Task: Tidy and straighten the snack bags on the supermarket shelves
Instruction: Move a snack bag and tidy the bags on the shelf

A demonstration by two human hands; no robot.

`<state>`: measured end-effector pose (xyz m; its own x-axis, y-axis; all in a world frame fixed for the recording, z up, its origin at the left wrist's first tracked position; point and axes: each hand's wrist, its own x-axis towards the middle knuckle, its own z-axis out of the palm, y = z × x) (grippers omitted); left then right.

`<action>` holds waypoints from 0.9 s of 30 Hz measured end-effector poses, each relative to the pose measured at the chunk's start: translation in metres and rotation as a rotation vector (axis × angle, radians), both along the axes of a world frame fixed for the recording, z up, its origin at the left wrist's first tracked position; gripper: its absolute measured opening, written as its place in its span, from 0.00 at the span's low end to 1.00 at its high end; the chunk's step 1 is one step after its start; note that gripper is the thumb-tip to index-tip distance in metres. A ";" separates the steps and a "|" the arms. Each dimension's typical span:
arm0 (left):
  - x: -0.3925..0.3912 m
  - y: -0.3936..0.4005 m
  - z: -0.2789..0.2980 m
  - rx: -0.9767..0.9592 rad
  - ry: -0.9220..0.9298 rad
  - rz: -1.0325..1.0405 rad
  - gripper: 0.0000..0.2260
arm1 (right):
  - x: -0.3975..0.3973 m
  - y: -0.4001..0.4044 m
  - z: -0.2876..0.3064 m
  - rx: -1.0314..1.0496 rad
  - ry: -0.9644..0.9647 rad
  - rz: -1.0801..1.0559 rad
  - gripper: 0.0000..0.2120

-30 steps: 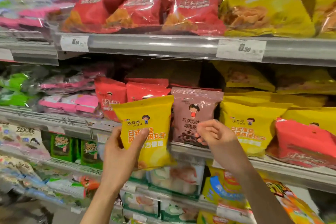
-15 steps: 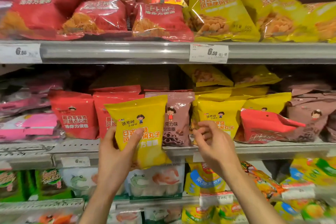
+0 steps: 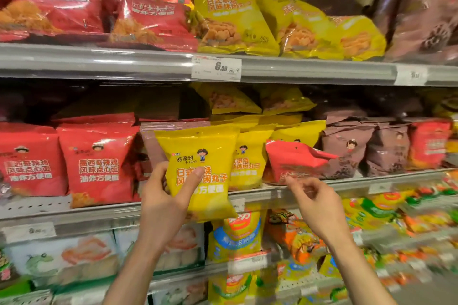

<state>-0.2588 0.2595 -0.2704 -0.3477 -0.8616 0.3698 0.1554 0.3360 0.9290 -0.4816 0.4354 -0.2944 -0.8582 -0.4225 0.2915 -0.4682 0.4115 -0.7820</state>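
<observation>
- Left hand grips a yellow bag, not yet shelved.
- Right hand, loosely curled and empty, hovers below a toppled red bag at three o'clock; that one looks still unstraightened.

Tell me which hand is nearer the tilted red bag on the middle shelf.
Right. The right hand hovers just below the tilted red bag; the left hand grips a yellow bag farther left.

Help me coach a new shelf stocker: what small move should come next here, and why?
Probably bring the right hand up to lift out the red bag. It lies tilted in front of the yellow bags on the middle shelf, out of its group, while the left hand grips a yellow bag that likely belongs in that spot.
</observation>
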 end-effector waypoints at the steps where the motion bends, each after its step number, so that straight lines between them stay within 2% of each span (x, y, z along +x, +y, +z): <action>1: -0.007 0.004 0.000 -0.007 -0.006 0.001 0.14 | -0.009 0.006 -0.001 0.015 -0.018 -0.031 0.20; 4: -0.029 0.018 0.002 -0.028 -0.024 -0.001 0.10 | -0.032 0.015 0.000 0.000 -0.044 -0.045 0.24; 6: -0.041 0.025 0.004 -0.017 -0.037 0.001 0.11 | -0.044 0.013 0.002 -0.018 -0.050 0.045 0.27; 9: -0.053 0.033 0.005 -0.014 -0.056 0.023 0.13 | -0.057 0.003 0.006 -0.109 -0.081 0.193 0.24; 13: -0.063 0.041 0.008 -0.012 -0.097 0.068 0.16 | -0.071 -0.003 0.009 -0.275 -0.225 0.326 0.24; 16: -0.069 0.044 0.008 -0.016 -0.128 0.100 0.17 | -0.077 -0.005 0.010 -0.278 -0.224 0.377 0.24; 22: -0.077 0.050 0.008 -0.030 -0.154 0.124 0.11 | -0.085 -0.004 0.029 -0.365 -0.181 0.403 0.15; 27: -0.087 0.055 0.009 -0.029 -0.142 0.131 0.17 | -0.096 0.015 0.042 -0.401 -0.185 0.425 0.09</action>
